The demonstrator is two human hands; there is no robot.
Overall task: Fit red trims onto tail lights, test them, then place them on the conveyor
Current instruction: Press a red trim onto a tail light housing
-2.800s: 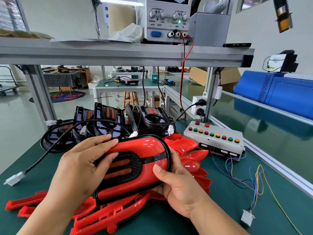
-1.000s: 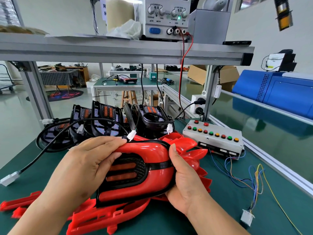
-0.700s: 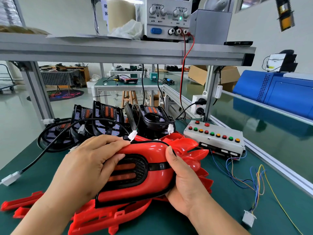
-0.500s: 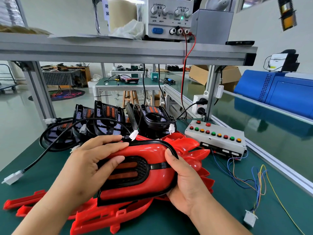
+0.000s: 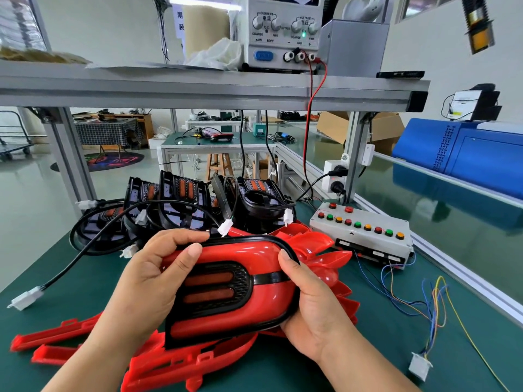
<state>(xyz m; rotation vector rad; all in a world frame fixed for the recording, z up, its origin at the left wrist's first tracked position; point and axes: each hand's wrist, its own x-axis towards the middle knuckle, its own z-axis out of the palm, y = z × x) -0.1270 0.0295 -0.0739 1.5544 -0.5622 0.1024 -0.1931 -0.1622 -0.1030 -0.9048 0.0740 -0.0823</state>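
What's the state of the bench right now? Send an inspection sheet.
Surface: green mat, partly covered.
Job's things: trimmed tail light held up; loose red trims beneath; black tail lights behind.
Clutter: button box at right.
Grippers: left hand and right hand grip the trimmed tail light's ends.
Cables: black lead with white plug on mat; coloured wires by button box.
Surroundings: power supply on shelf; conveyor at right.

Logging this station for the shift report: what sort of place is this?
Probably an assembly and test bench on a factory line: a DC power supply on the shelf above, a push-button test box on the green mat, and a stack of tail lights still without red trims.
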